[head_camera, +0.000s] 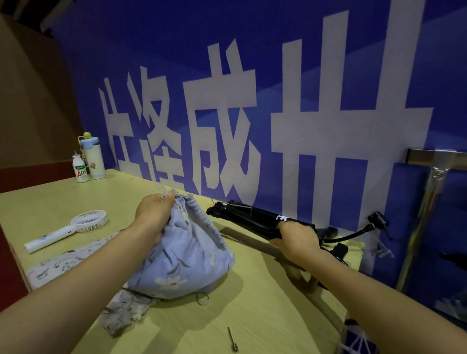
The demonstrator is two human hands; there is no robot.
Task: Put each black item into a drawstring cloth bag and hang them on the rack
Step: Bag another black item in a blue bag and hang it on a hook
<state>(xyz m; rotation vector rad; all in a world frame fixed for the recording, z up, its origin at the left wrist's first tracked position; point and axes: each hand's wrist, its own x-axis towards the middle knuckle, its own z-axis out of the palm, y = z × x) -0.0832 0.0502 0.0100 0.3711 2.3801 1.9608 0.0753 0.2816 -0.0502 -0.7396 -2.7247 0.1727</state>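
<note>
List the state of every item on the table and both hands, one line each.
Left hand: gripping the blue bag's drawstring mouth.
Right hand: closed on the black tripod.
Blue floral bag: bulging, mouth gathered.
Black tripod: folded, lying outside any bag.
Patterned white bag: flat, partly under the blue one.
Handheld fan: lying flat.
Two bottles: upright, capped.
Metal needle: lying loose.

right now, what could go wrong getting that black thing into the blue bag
The black folded stand looks longer than the blue bag, so it may jam or stick out. The left hand pinches only the bag's rim, so the mouth may collapse as the right hand pushes the stand in. A black hose beside the stand could be dragged along, and the small metal needle near the table edge could get knocked off.
</note>
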